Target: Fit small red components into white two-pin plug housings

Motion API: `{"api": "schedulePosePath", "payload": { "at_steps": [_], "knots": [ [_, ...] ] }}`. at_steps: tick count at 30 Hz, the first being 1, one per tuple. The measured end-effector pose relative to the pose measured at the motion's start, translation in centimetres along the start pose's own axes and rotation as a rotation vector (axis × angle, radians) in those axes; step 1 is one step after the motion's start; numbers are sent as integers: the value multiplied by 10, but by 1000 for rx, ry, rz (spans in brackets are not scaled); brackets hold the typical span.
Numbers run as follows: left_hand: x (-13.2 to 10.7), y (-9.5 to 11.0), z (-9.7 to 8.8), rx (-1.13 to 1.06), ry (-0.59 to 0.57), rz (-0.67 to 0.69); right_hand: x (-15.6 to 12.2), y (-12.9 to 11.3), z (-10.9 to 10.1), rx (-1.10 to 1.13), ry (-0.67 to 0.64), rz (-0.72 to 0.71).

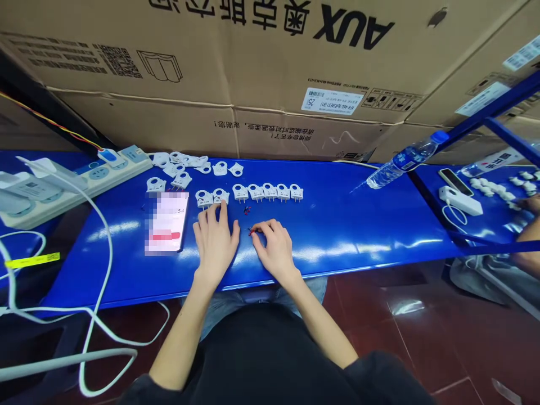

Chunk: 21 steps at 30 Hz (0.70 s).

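My left hand [214,242] lies palm down over the blue tabletop with its fingers apart. Its fingertips reach the lower edge of a white ring-topped plug piece [220,194], touching it without gripping. A similar white piece [204,198] sits just to the left. Between thumb and finger, my right hand [274,247] pinches a small red and black wire piece [252,231]. Another little red and black wire bundle [247,210] lies above it. Beyond that, several white plug pieces [269,191] stand in a row with metal prongs pointing toward me.
A phone [169,222] lies left of my hands. More loose white pieces [181,162] are heaped behind it, near a power strip [99,174] with white cables. A water bottle [407,160] leans at right. A large cardboard box [253,73] walls the back. Another person's arm [529,239] shows far right.
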<state>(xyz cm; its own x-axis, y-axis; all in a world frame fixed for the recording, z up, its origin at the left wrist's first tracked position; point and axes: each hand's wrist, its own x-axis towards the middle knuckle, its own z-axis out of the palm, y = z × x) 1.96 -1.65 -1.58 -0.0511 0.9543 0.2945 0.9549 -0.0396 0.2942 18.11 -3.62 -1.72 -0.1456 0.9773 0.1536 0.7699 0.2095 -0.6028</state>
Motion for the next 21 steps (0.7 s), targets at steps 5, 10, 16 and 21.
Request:
{"api": "schedulePosePath", "payload": {
  "at_steps": [5,10,16,21],
  "knots": [
    [0,-1,1,-48,28,-23,0,0,0,87,17,6],
    [-7,-4,3,-117,76,-102,-1,1,-1,83,7,-66],
    [-10,-7,4,-132,112,-123,-1,-1,-3,130,-38,-163],
    [-10,-7,5,-107,98,-123,-1,-1,-4,197,-38,-211]
  ]
}}
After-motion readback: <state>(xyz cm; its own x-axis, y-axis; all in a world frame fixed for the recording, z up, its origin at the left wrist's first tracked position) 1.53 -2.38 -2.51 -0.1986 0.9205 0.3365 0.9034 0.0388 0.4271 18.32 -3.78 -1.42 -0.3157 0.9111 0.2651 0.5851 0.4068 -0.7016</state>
